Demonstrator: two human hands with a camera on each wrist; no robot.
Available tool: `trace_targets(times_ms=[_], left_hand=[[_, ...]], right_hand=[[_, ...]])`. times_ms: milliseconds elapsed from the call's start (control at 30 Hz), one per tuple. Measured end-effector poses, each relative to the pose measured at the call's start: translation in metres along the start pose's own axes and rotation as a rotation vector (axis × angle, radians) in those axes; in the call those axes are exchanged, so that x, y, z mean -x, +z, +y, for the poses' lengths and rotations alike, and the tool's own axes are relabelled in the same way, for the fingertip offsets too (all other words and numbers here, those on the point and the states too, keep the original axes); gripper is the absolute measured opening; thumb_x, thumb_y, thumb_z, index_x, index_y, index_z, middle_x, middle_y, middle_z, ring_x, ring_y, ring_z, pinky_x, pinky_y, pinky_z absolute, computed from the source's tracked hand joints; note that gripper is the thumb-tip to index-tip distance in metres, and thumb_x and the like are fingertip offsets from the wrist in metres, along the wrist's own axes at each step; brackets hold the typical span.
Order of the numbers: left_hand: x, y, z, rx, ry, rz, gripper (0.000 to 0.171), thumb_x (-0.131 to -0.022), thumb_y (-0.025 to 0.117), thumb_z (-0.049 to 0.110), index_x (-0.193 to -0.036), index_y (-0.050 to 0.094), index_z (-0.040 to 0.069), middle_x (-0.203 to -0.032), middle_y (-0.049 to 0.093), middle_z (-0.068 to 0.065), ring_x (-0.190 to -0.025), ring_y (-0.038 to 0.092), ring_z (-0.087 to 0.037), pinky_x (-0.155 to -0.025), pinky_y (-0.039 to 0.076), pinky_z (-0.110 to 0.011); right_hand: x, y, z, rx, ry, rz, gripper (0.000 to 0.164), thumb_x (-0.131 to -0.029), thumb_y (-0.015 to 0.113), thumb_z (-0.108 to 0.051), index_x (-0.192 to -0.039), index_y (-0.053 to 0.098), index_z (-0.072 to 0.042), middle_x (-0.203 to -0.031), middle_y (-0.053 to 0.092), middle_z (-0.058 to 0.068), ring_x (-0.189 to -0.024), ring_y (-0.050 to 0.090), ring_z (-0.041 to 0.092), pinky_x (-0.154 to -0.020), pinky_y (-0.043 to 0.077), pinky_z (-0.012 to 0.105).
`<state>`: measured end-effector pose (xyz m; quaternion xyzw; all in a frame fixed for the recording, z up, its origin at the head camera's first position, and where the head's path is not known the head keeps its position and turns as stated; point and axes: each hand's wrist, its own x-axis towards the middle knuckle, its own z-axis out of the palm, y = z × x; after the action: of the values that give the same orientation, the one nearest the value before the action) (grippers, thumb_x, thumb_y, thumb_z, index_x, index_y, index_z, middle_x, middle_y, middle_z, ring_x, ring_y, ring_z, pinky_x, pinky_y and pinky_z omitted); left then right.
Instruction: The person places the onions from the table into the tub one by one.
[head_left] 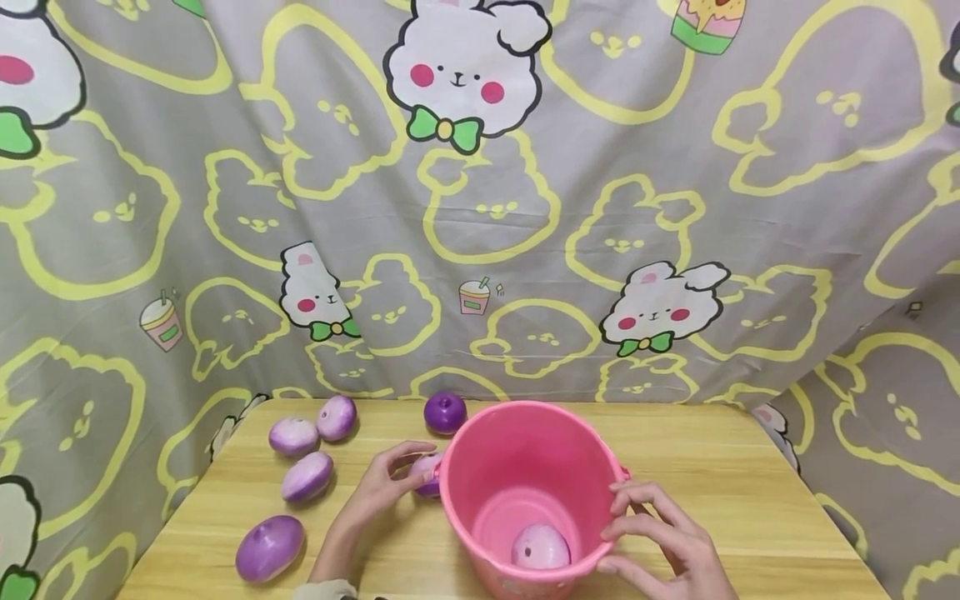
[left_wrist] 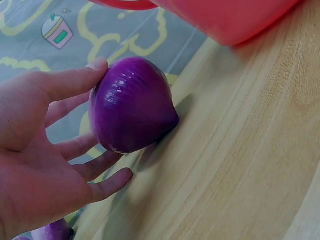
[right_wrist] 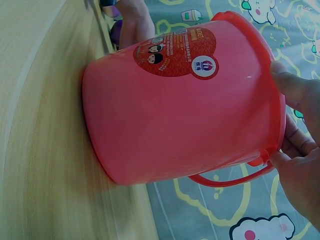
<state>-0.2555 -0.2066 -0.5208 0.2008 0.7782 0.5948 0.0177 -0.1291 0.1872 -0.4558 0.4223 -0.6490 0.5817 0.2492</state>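
A pink bucket [head_left: 525, 442] stands upright on the wooden table with one pale purple onion [head_left: 542, 547] at its bottom. My right hand [head_left: 667, 542] pinches the bucket's right rim between thumb and fingers; the red label [right_wrist: 177, 52] on its side shows in the right wrist view. To the bucket's left, my left hand [head_left: 386, 479] holds a purple onion [left_wrist: 132, 105] between the thumb and the fingers behind it, low over the table. In the head view that onion is partly covered by the hand and the bucket's rim.
Several onions lie on the left of the table [head_left: 750, 500]: a pale pair [head_left: 337, 418] at the back, another [head_left: 307, 477] in front of them and a darker one [head_left: 270, 548] nearest. A deep purple onion [head_left: 445, 413] sits behind the bucket. A patterned curtain [head_left: 495, 208] hangs behind.
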Motion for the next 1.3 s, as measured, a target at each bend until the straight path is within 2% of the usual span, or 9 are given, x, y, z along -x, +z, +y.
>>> trace_targets(times_ms=[267, 433, 600, 833, 1067, 1300], left_hand=[[0.0026, -0.0007, -0.0003, 0.011, -0.011, -0.03, 0.047, -0.093, 0.074, 0.008, -0.136, 0.06, -0.002, -0.139, 0.06, -0.022, -0.134, 0.05, -0.046, -0.114, 0.039, -0.057], [0.0038, -0.0007, 0.0004, -0.007, -0.021, -0.037, 0.047, -0.091, 0.076, 0.009, -0.135, 0.062, -0.001, -0.137, 0.061, -0.021, -0.127, 0.057, -0.042, -0.107, 0.048, -0.043], [0.0034, 0.0004, -0.0001, 0.003, -0.019, -0.049, 0.045, -0.091, 0.076, 0.007, -0.134, 0.063, 0.0, -0.135, 0.062, -0.022, -0.12, 0.062, -0.033, -0.099, 0.052, -0.029], [0.0036, -0.001, -0.0029, 0.041, -0.034, -0.037, 0.043, -0.092, 0.075, 0.007, -0.133, 0.063, -0.001, -0.135, 0.062, -0.021, -0.117, 0.065, -0.018, -0.1, 0.052, -0.026], [0.005, -0.0026, -0.0014, 0.066, -0.011, -0.033, 0.043, -0.093, 0.074, 0.007, -0.132, 0.062, -0.005, -0.136, 0.06, -0.027, -0.117, 0.065, -0.022, -0.098, 0.053, -0.026], [0.0063, -0.0053, 0.0017, 0.05, -0.013, -0.002, 0.042, -0.093, 0.073, 0.005, -0.132, 0.062, -0.004, -0.135, 0.062, -0.024, -0.12, 0.063, -0.025, -0.101, 0.048, -0.024]], right_hand=[[0.0025, 0.0007, -0.0001, 0.015, 0.023, 0.008, 0.047, -0.065, 0.083, 0.024, -0.105, 0.072, 0.001, -0.115, 0.056, 0.02, -0.128, 0.051, 0.027, -0.106, 0.049, 0.028], [0.0015, 0.0011, 0.0, 0.014, 0.016, 0.008, 0.047, -0.065, 0.083, 0.024, -0.105, 0.072, 0.0, -0.114, 0.056, 0.019, -0.128, 0.051, 0.026, -0.105, 0.05, 0.027], [-0.0011, 0.0013, 0.0003, 0.007, -0.016, 0.004, 0.047, -0.067, 0.084, 0.022, -0.106, 0.072, 0.0, -0.114, 0.056, 0.019, -0.128, 0.051, 0.027, -0.106, 0.049, 0.028], [-0.0029, 0.001, 0.0, 0.01, -0.042, 0.001, 0.044, -0.068, 0.084, 0.019, -0.106, 0.072, 0.0, -0.114, 0.057, 0.019, -0.127, 0.051, 0.027, -0.107, 0.048, 0.028], [-0.0005, 0.0016, 0.0001, 0.021, -0.02, 0.006, 0.046, -0.067, 0.084, 0.02, -0.106, 0.072, -0.001, -0.114, 0.057, 0.018, -0.127, 0.051, 0.026, -0.107, 0.049, 0.028], [0.0003, 0.0011, 0.0012, 0.022, -0.02, 0.007, 0.046, -0.067, 0.084, 0.021, -0.106, 0.072, -0.001, -0.114, 0.057, 0.018, -0.128, 0.051, 0.026, -0.106, 0.049, 0.028]])
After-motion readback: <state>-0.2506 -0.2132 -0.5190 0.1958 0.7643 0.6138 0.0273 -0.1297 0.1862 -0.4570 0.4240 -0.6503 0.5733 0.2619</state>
